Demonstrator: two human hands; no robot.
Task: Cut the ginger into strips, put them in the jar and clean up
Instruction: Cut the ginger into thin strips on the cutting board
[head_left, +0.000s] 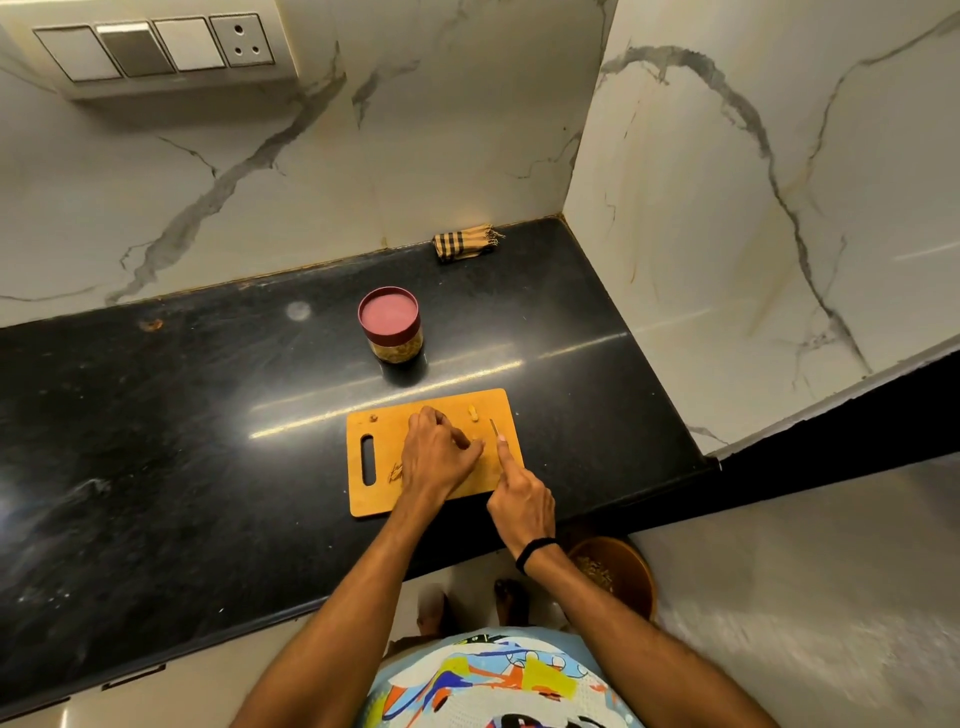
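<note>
A wooden cutting board (374, 496) lies on the black counter. My left hand (436, 452) rests on the board, fingers curled over a small ginger piece that is mostly hidden. My right hand (519, 501) grips a knife (494, 428), index finger along the blade, tip pointing away, just right of the left fingertips. A pale ginger piece (472, 412) lies near the board's far edge, a small brown bit (373, 417) at its far left, and thin strips (397, 472) beside my left wrist. The jar (389, 325) with a red lid on stands behind the board.
A folded checked cloth (464, 242) lies at the counter's back corner. Marble walls rise behind and to the right. A brown bin (618, 571) with scraps stands on the floor below the counter edge. A switch panel (156, 49) is on the wall.
</note>
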